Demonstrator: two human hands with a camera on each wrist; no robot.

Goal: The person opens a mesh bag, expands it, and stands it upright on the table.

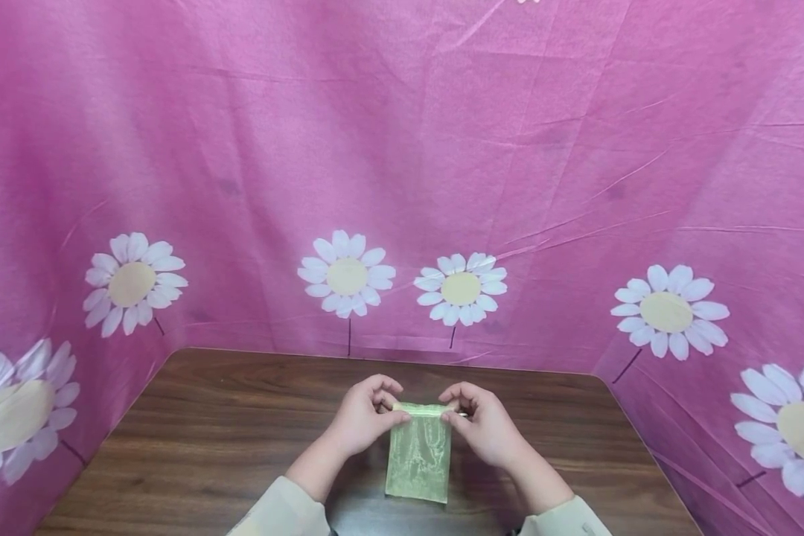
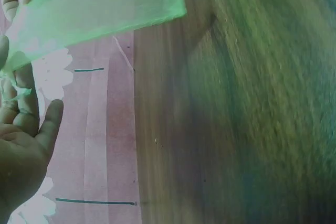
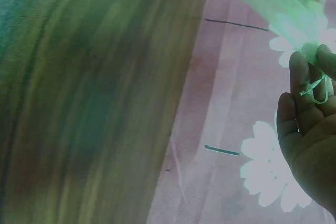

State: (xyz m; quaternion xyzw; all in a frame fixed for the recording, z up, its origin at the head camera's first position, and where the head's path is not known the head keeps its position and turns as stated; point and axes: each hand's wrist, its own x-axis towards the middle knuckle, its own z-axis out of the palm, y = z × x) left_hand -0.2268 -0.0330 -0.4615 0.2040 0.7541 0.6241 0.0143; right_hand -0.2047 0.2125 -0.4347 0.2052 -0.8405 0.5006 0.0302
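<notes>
A sheer green drawstring pouch [image 1: 418, 461] hangs flat between both hands over the table, its gathered top edge uppermost. At its upper left corner my left hand [image 1: 365, 417] pinches the fabric between thumb and fingers. My right hand [image 1: 485, 424] pinches the opposite top corner the same way. A thin ribbon loop [image 3: 316, 88] trails across the right fingers in the right wrist view. In the left wrist view, the pouch [image 2: 121, 3] stretches out from the fingertips, and a bit of ribbon [image 2: 22, 93] shows by the left fingers.
The brown wood-grain table [image 1: 228, 417] spreads under and around the hands. Behind it and along both sides hangs a pink cloth [image 1: 402, 149] printed with white daisies, meeting the table's back edge.
</notes>
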